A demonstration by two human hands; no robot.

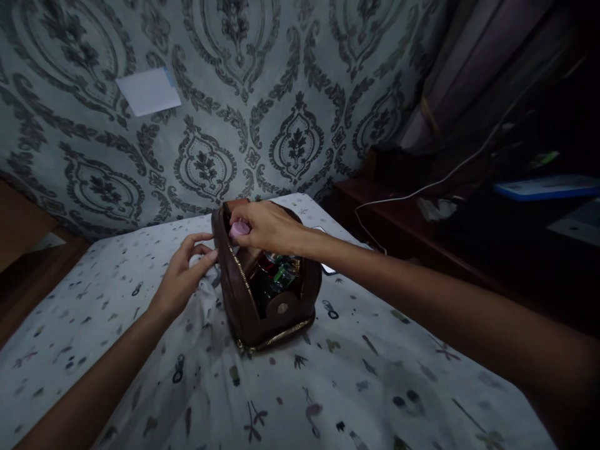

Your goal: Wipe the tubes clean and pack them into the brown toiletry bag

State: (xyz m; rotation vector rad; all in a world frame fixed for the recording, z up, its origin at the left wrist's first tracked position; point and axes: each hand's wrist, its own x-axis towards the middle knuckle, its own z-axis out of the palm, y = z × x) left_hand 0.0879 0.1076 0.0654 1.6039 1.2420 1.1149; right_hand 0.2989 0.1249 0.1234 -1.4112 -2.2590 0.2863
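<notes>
A dark brown zip bag [237, 294] stands unzipped on the bed, its mouth facing me. Inside it are several small glossy bottles or jars [282, 275], with green and red glints, too dark to name. My right hand [267, 226] reaches into the upper part of the bag, its fingers closed around a small lilac rounded object [239, 230], whose lower part is hidden. At the bag's left side, my left hand [190, 269] has its fingers spread and bent, the tips of thumb and forefinger touching the bag's outer edge. A round metal snap [282, 308] shows on the front flap.
Patterned white sheet [300, 387] covers the bed. Partly behind my right forearm lies a phone [329, 270]. A white cable [422, 187] crosses the dark red ledge [389, 219] on the right, near a blue-edged flat item [548, 186]. Paper [149, 92] hangs on the wallpaper.
</notes>
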